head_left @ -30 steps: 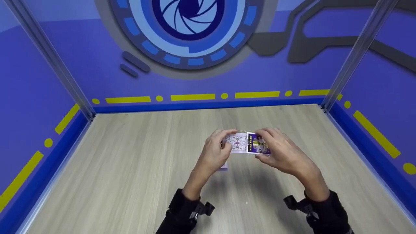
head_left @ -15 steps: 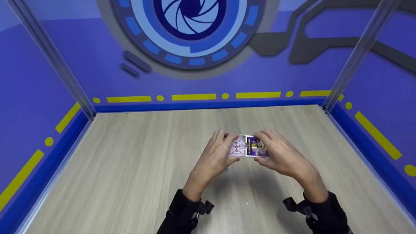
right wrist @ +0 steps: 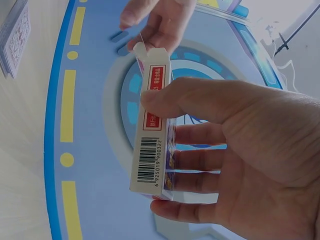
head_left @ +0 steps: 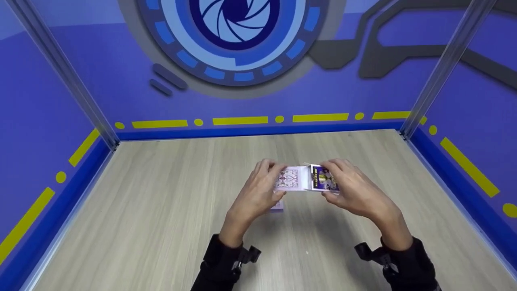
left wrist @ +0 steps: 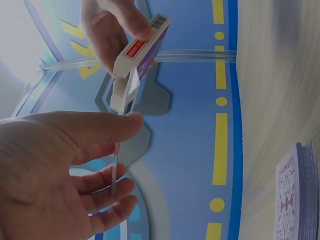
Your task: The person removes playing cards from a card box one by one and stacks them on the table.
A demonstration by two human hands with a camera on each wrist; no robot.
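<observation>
Left grip (head_left: 255,190): parted to card width, holding a patterned card (head_left: 288,178) just left of the card box (head_left: 324,180).
Right grip (head_left: 351,184): parted likewise, clasping the card box's narrow sides.
Deck (head_left: 277,207): on the counter (head_left: 161,202), left of and nearer than the card box, partly behind the left grip.
Room: counter spreads both sides of the card box; its far edge and the blue wall (head_left: 242,109) well beyond.
Long axis: card box, held above the counter, runs left-right, flapped end toward the card.
</observation>
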